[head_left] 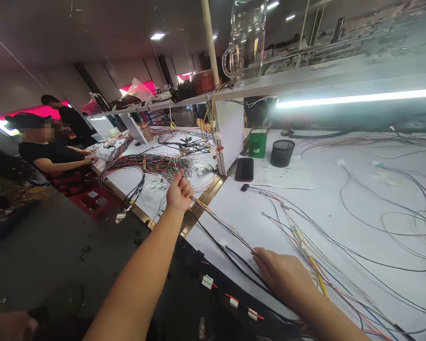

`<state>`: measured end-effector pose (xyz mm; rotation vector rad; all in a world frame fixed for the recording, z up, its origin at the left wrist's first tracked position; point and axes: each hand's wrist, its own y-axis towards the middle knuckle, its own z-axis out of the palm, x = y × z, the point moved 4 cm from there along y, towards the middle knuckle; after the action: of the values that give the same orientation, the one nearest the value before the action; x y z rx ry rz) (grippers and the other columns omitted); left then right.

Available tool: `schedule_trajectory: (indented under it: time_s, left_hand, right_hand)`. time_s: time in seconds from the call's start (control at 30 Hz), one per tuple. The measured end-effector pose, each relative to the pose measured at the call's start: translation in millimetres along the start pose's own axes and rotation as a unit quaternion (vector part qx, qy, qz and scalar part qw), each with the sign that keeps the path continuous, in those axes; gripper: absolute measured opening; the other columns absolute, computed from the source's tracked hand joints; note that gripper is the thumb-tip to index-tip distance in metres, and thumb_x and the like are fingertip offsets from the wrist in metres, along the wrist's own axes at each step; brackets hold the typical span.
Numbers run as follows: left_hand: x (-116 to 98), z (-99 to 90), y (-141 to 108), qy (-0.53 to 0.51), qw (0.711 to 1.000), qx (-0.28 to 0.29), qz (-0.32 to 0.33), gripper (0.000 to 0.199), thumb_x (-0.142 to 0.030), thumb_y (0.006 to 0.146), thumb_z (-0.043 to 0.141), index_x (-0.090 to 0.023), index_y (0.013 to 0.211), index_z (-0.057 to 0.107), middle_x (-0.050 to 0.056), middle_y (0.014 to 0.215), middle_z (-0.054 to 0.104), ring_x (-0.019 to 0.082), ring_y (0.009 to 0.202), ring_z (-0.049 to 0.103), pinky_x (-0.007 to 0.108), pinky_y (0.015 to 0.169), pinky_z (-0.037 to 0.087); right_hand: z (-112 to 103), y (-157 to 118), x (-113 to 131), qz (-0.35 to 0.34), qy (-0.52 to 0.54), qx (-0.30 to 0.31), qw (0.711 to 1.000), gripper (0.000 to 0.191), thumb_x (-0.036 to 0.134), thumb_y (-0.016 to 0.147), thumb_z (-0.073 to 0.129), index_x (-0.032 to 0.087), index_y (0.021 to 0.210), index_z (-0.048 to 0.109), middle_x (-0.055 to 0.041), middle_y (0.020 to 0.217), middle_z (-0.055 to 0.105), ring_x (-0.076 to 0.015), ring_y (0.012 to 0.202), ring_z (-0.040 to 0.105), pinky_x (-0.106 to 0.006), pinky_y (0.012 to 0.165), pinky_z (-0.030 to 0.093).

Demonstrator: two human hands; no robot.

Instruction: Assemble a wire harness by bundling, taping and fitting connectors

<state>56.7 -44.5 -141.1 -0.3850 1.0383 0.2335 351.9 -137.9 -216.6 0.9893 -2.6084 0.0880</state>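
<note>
My left hand is closed around the end of a thin bundle of wires, stretched out over the seam between two tables. The bundle, with yellow, red and pale strands, runs from that fist down to my right hand. My right hand is curled over the wires near the table's front edge, its fingertips partly hidden beneath it. Beside the bundle, black cables pass under or next to my right hand. More wires with a yellow sleeve lie just right of that hand.
A phone, a green box and a black mesh cup stand at the back. A large wire heap covers the left table, where a person sits. A glass jug stands on the shelf overhead.
</note>
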Motion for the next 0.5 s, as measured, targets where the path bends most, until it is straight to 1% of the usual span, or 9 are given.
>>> schedule_trajectory:
  time_s: [0.1, 0.13, 0.2, 0.23, 0.3, 0.33, 0.37, 0.43, 0.5]
  left_hand:
    - [-2.2, 4.9, -8.9, 0.028, 0.999, 0.036, 0.026, 0.028, -0.035, 0.076, 0.073, -0.017, 0.092, 0.060, -0.012, 0.048, 0.022, 0.003, 0.034, 0.016, 0.016, 0.034, 0.012]
    - [-1.4, 7.4, -12.8, 0.037, 0.998, 0.046, 0.033, 0.031, -0.037, 0.076, 0.073, -0.016, 0.094, 0.060, -0.012, 0.049, 0.023, 0.003, 0.035, 0.016, 0.016, 0.034, 0.011]
    - [-0.2, 13.7, -21.7, 0.054, 0.995, 0.065, 0.055, 0.037, -0.043, 0.075, 0.074, -0.016, 0.098, 0.060, -0.012, 0.050, 0.026, 0.003, 0.036, 0.017, 0.015, 0.035, 0.012]
    - [-0.2, 17.8, -26.5, 0.069, 0.992, 0.076, 0.070, 0.040, -0.046, 0.076, 0.072, -0.017, 0.100, 0.060, -0.011, 0.051, 0.028, 0.003, 0.037, 0.018, 0.015, 0.035, 0.013]
    - [-1.4, 27.5, -36.0, 0.112, 0.984, 0.100, 0.097, 0.043, -0.052, 0.078, 0.068, -0.017, 0.101, 0.059, -0.010, 0.053, 0.030, 0.003, 0.039, 0.020, 0.015, 0.036, 0.015]
    - [-2.4, 32.7, -40.2, 0.134, 0.979, 0.111, 0.106, 0.044, -0.055, 0.080, 0.065, -0.017, 0.100, 0.058, -0.010, 0.054, 0.030, 0.003, 0.039, 0.020, 0.015, 0.036, 0.016]
    - [-3.5, 37.9, -44.0, 0.152, 0.975, 0.121, 0.110, 0.045, -0.057, 0.081, 0.062, -0.017, 0.099, 0.057, -0.010, 0.055, 0.030, 0.003, 0.040, 0.019, 0.016, 0.037, 0.016]
    - [-6.0, 48.1, -50.5, 0.172, 0.970, 0.139, 0.102, 0.046, -0.060, 0.080, 0.060, -0.017, 0.095, 0.056, -0.010, 0.055, 0.027, 0.003, 0.041, 0.018, 0.016, 0.038, 0.015]
    - [-9.6, 58.1, -57.2, 0.181, 0.966, 0.161, 0.092, 0.047, -0.062, 0.079, 0.061, -0.017, 0.090, 0.054, -0.010, 0.055, 0.025, 0.004, 0.042, 0.017, 0.017, 0.040, 0.015]
  right_hand:
    - [2.7, -4.9, -0.5, 0.009, 0.015, 0.017, 1.000, 0.034, 0.035, 0.100, 0.030, 0.024, 0.091, 0.061, -0.0036, 0.076, 0.071, -0.0225, 0.066, 0.068, -0.029, 0.054, 0.039]
    - [1.9, -6.3, -1.6, 0.014, 0.024, 0.024, 0.999, 0.033, 0.037, 0.100, 0.031, 0.025, 0.096, 0.062, -0.0037, 0.079, 0.071, -0.0228, 0.069, 0.068, -0.029, 0.056, 0.042]
    - [-8.6, -4.2, -4.3, 0.017, 0.051, 0.021, 0.998, 0.032, 0.041, 0.098, 0.037, 0.025, 0.118, 0.057, -0.0052, 0.092, 0.072, -0.0238, 0.080, 0.069, -0.032, 0.063, 0.048]
    - [-20.0, 1.1, -4.9, 0.009, 0.063, 0.008, 0.998, 0.041, 0.044, 0.095, 0.042, 0.025, 0.131, 0.049, -0.0068, 0.104, 0.071, -0.0243, 0.088, 0.069, -0.033, 0.069, 0.051]
    - [-57.4, 22.4, -3.0, -0.035, 0.066, -0.043, 0.996, 0.065, 0.046, 0.091, 0.051, 0.024, 0.147, 0.029, -0.0108, 0.125, 0.062, -0.0259, 0.106, 0.063, -0.038, 0.084, 0.052]
    - [-82.3, 38.1, 0.0, -0.068, 0.052, -0.075, 0.994, 0.070, 0.046, 0.090, 0.053, 0.025, 0.150, 0.024, -0.0117, 0.134, 0.056, -0.0271, 0.114, 0.058, -0.041, 0.091, 0.049]
    - [-110.7, 56.1, 3.5, -0.097, 0.035, -0.116, 0.988, 0.071, 0.045, 0.090, 0.052, 0.025, 0.151, 0.021, -0.0125, 0.137, 0.053, -0.0283, 0.118, 0.055, -0.044, 0.095, 0.047]
    - [-167.4, 96.7, 10.4, -0.128, 0.015, -0.169, 0.977, 0.070, 0.042, 0.092, 0.050, 0.025, 0.152, 0.019, -0.0125, 0.130, 0.058, -0.0285, 0.115, 0.057, -0.047, 0.095, 0.046]
    - [-212.9, 136.5, 16.0, -0.123, 0.013, -0.179, 0.976, 0.070, 0.047, 0.090, 0.055, 0.026, 0.150, 0.026, -0.0119, 0.124, 0.062, -0.0306, 0.110, 0.060, -0.050, 0.093, 0.047]
